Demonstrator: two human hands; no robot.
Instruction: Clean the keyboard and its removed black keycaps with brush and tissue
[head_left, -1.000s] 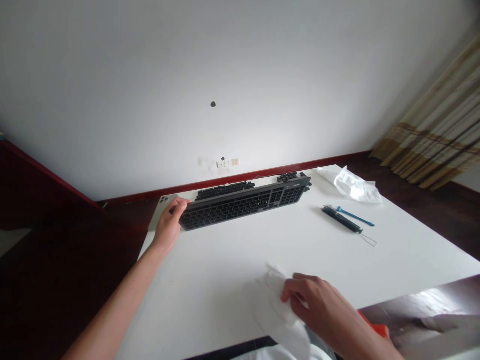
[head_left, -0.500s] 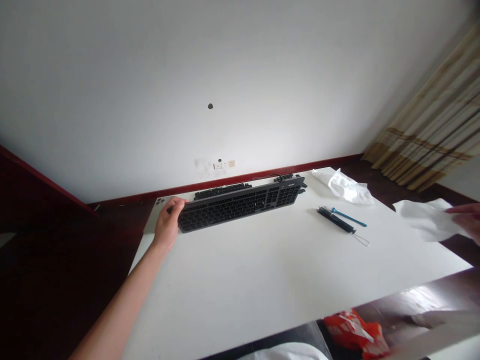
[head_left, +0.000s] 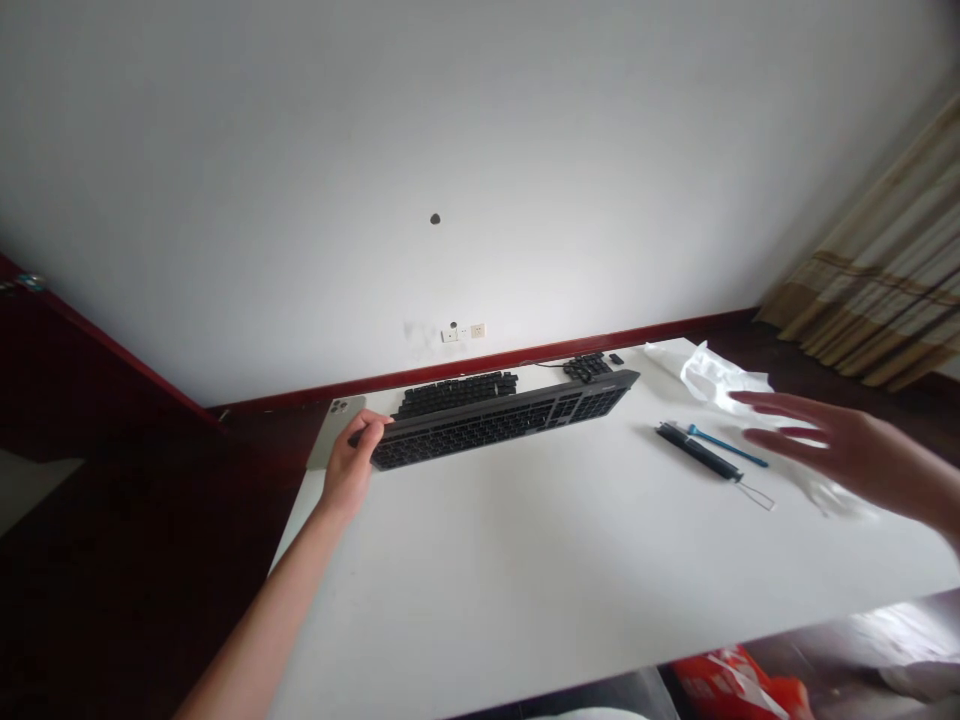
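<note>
My left hand grips the left end of a black keyboard, tilted up on its long edge with its key side facing me. Behind it on the white table, black keycaps stand in rows, and a smaller group of keycaps lies further right. Slightly blurred, my right hand hovers over the right side with fingers apart and nothing in them. Below that hand lies a crumpled white tissue, partly hidden. Nearest its fingertips are a black-handled tool with a wire loop and a thin blue tool.
Another white tissue lies at the back right corner. A phone rests at the table's left edge. Wall sockets sit low behind the table, a curtain hangs at right, and a red bag is below the front edge.
My right hand has let go of the white tissue, which now lies on the table, and has moved left. My left hand still holds the keyboard, now leaning further. The view has shifted slightly.
</note>
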